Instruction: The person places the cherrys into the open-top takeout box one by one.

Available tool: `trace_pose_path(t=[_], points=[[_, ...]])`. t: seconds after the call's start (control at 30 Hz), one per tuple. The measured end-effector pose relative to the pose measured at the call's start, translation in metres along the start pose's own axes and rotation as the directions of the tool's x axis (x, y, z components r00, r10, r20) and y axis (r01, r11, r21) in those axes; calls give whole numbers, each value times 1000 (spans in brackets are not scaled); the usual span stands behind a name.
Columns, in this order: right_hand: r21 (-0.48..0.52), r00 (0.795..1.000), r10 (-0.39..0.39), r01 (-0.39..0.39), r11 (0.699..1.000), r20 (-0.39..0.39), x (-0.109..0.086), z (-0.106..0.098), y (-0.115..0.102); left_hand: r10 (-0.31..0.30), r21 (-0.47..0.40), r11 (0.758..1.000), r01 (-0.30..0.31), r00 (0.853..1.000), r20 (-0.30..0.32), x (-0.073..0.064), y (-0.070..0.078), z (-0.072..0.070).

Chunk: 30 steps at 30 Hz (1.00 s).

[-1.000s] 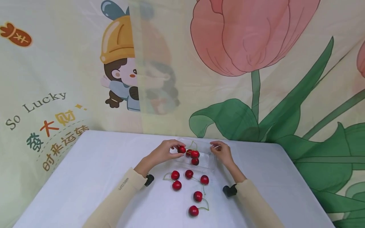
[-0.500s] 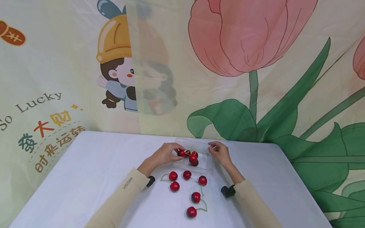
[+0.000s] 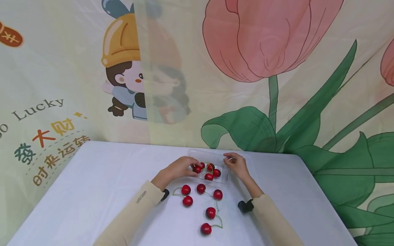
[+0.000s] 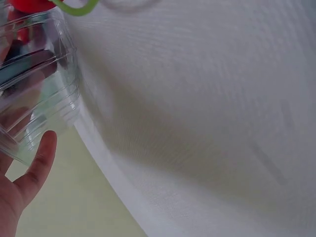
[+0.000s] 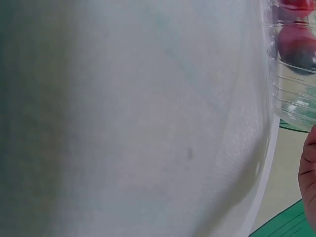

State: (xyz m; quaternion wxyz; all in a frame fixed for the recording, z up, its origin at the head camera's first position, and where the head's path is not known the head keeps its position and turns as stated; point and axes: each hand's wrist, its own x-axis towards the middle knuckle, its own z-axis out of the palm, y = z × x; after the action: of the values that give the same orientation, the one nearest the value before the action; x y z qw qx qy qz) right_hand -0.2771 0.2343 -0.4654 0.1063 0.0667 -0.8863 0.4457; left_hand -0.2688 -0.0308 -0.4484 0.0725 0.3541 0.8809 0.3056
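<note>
A pale cloth (image 3: 191, 133) hangs at the back, with a big pink tulip (image 3: 271, 37) printed on it. In front is a white bench (image 3: 104, 177). Two tan sleeves (image 3: 138, 205) reach over it, and the left one has little letters. A clear plastic box (image 3: 223, 177) sits near the far side of the bench, between the hands. The left hand (image 3: 176, 169) dips into the left side of the box, its fingers pinching a red cherry (image 3: 197, 169). The right hand (image 3: 239, 166) is at the box's right side, its fingers bent and pinching the edge. A small black thing (image 3: 245, 206) is by the right wrist. Four more cherries (image 3: 217, 173) lie in the box. Six loose cherries (image 3: 187, 201) lie on the bench in front, with thin green stems (image 3: 221, 220).
</note>
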Motion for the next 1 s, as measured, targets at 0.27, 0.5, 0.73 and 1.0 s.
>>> trace_pose_path(t=[0.27, 0.5, 0.73, 1.0], points=[[1, 1000, 26, -26, 1000, 5, 0, -2, -1, 7, -28, 1000, -7, 1000, 6, 1, 3, -1], [13, 1000, 2, -2, 1000, -8, 0, 0, 3, 7, 19, 1000, -7, 1000, 0, 0, 6, -3], [-15, 1000, 9, -9, 1000, 0, -1, 3, 1, 1, 76, 997, 2, 999, -47, -9, 11, -7], [-29, 1000, 30, -30, 999, 3, -3, 2, 0, 38, 82, 996, -26, 988, -149, -28, 14, -20]])
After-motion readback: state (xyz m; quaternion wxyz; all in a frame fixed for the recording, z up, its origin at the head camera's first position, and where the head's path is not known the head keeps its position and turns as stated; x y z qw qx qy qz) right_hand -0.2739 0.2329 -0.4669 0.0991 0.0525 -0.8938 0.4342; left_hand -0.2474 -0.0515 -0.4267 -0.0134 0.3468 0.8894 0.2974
